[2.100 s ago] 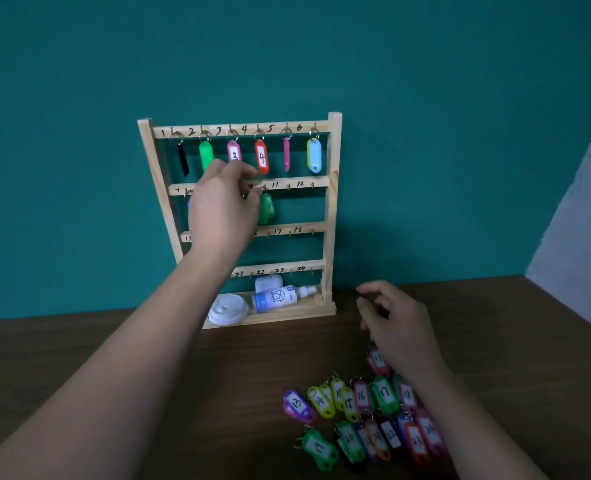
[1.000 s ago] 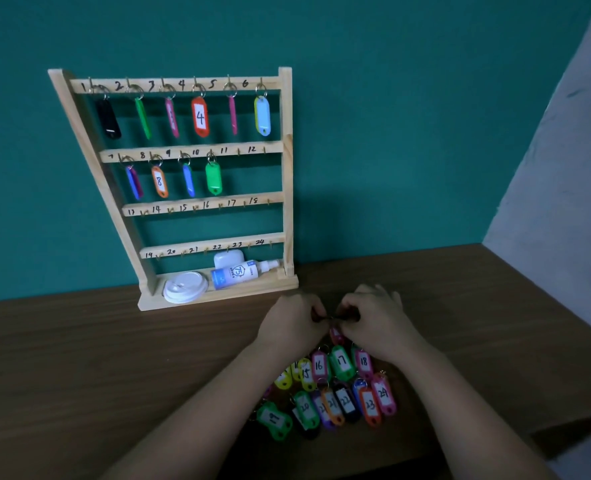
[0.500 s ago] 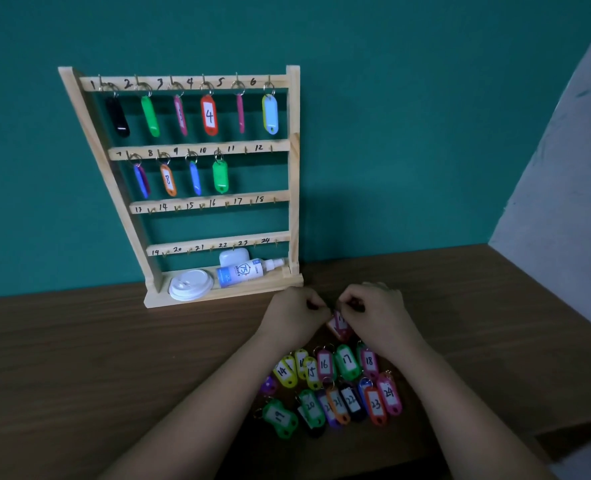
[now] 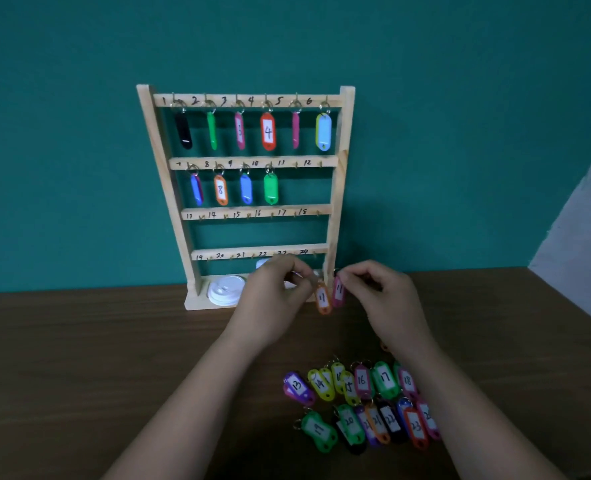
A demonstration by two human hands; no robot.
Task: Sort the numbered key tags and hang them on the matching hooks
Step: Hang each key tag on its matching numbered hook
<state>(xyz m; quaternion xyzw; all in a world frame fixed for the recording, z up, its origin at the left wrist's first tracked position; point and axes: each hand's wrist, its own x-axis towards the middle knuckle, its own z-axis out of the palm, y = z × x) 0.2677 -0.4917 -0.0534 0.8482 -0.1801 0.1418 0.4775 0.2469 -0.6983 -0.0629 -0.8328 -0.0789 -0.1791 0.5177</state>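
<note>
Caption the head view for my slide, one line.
Left hand pinches an orange tag, right hand a pink tag, near the wooden rack; loose tags lie on the table.

The key rack (image 4: 343, 188) stands at the back of the table (image 4: 79, 358) against the wall (image 4: 460, 133), with loose key tags (image 4: 362, 381) lying before it, rightward.

head view | looks forward and down | near the wooden rack (image 4: 335, 188) | table (image 4: 79, 358) below

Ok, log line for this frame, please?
left hand: pinches orange tag | right hand: pinches pink tag | rack: hooks 1 to 10 filled | loose tags: heaped on table
</note>
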